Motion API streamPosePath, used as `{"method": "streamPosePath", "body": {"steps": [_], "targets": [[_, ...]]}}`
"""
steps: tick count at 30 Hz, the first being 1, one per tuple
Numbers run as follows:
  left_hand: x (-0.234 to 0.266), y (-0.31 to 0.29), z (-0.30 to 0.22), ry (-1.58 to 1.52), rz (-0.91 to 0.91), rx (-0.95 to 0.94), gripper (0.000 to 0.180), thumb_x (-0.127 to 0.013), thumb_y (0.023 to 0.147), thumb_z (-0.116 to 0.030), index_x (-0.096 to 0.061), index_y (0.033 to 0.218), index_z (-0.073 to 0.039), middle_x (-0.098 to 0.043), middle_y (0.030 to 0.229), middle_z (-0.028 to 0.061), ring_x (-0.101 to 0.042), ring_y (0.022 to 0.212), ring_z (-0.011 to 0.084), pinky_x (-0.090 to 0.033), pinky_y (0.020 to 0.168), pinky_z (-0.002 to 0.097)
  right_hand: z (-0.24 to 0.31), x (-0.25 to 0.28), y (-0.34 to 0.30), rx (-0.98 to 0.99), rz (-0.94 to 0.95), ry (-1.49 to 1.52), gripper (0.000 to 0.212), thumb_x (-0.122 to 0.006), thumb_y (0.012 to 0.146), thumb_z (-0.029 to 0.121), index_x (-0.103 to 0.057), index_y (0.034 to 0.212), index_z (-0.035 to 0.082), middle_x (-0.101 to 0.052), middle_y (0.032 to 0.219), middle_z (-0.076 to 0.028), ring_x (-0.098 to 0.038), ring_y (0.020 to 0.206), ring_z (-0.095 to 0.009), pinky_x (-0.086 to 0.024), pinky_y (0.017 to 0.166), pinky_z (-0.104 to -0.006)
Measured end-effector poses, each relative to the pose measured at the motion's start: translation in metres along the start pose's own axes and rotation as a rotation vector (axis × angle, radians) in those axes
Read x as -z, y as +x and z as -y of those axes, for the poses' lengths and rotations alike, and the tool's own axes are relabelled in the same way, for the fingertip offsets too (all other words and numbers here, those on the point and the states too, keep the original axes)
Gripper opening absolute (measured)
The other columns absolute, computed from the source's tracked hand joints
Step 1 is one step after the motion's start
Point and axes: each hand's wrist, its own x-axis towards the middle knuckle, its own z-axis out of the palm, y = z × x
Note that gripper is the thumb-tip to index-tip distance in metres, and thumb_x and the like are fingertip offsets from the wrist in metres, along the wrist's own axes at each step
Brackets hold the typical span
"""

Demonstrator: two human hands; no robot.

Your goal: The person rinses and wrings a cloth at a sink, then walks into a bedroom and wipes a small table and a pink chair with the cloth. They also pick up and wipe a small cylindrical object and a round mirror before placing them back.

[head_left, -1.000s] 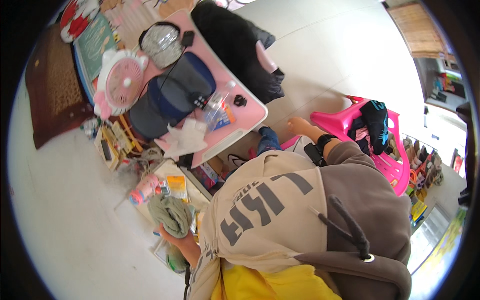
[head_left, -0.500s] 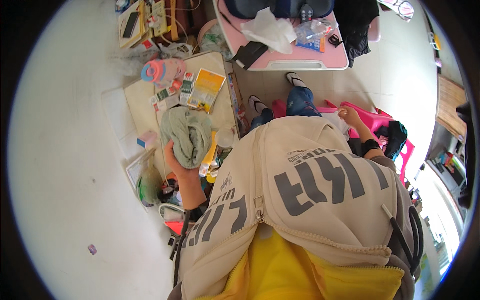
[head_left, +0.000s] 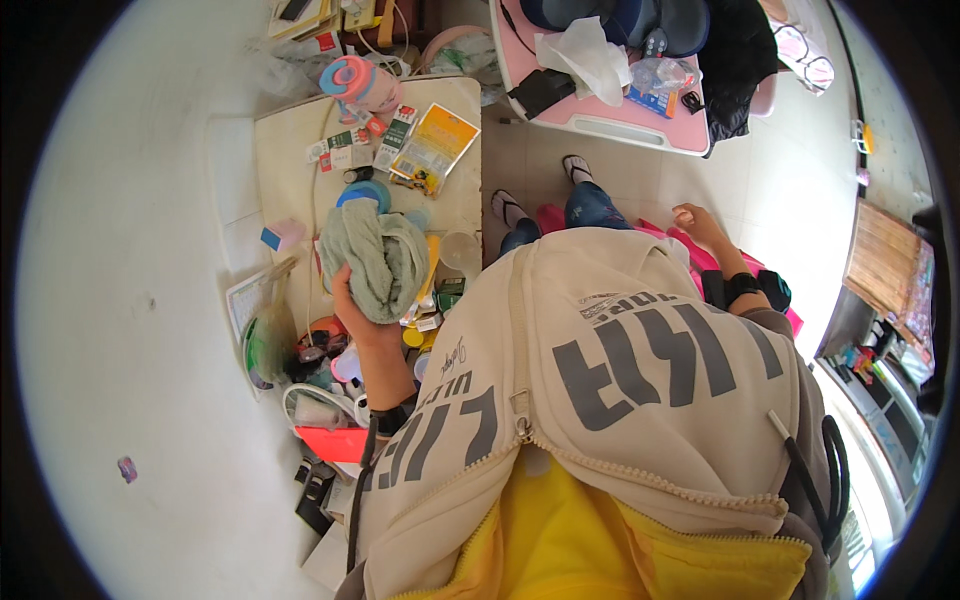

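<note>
My left hand (head_left: 362, 308) grips a folded pale green towel (head_left: 375, 262), with its thumb lying over the near side. The towel is above the cluttered cream tabletop on the left, beside a blue round container (head_left: 364, 193) that it partly covers. On the other side, my right hand (head_left: 697, 222) is raised over a pink plastic chair (head_left: 662, 232), its fingers curled in. Nothing shows in those fingers. A dark band sits on each wrist.
On the cream tabletop (head_left: 290, 130) are a pink bottle (head_left: 368, 82), small boxes (head_left: 397, 135) and a yellow packet (head_left: 436, 145). Ahead stands a pink folding table (head_left: 640, 130) with a tissue (head_left: 590, 58) and a clear plastic bottle (head_left: 665, 75). A red basket (head_left: 330, 443) is near my left forearm.
My view has shifted, showing more of the left tabletop and the blue container. My right hand has moved off a white cloth at the pink chair. The left hand still holds the towel.
</note>
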Motion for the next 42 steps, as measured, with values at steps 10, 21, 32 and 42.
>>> {"method": "streamPosePath", "body": {"steps": [10,21,32,42], "targets": [[0.014,-0.006,-0.007,-0.065,0.041,-0.004,0.046,-0.054,0.087,-0.029,-0.053,0.126,-0.004,-0.059,0.121,0.0117,-0.058,0.111,0.0268,-0.047,0.095,0.0410,0.015,-0.010,-0.005,-0.077,0.065,-0.038,0.027,-0.065,0.085,0.010,-0.063,0.110,0.002,-0.069,0.091,-0.010,-0.064,0.082,-0.017,-0.051,0.076,-0.0307],[0.015,-0.010,-0.005,-0.106,0.015,0.022,0.049,-0.051,0.088,-0.031,-0.049,0.130,-0.006,-0.057,0.124,0.0117,-0.056,0.115,0.0280,-0.046,0.097,0.0435,0.005,-0.023,0.002,-0.068,0.073,-0.014,0.033,-0.067,0.082,0.017,-0.063,0.111,0.002,-0.069,0.088,-0.012,-0.065,0.077,-0.021,-0.051,0.071,-0.0349],[0.001,-0.006,-0.002,0.006,0.109,-0.090,0.048,-0.049,0.090,-0.031,-0.050,0.128,-0.003,-0.057,0.125,0.0126,-0.056,0.115,0.0288,-0.046,0.099,0.0443,-0.004,-0.046,0.018,-0.104,0.048,-0.044,0.033,-0.065,0.081,0.018,-0.064,0.111,0.006,-0.069,0.099,-0.017,-0.066,0.092,-0.030,-0.051,0.080,-0.0380],[-0.009,-0.031,-0.004,-0.018,-0.063,-0.073,0.046,-0.052,0.089,-0.031,-0.051,0.127,-0.004,-0.058,0.123,0.0119,-0.057,0.113,0.0255,-0.046,0.097,0.0408,0.096,-0.018,0.081,0.098,0.325,-0.119,0.024,-0.063,0.085,0.017,-0.063,0.101,0.000,-0.067,0.082,-0.013,-0.066,0.069,-0.023,-0.055,0.060,-0.0354]]}}
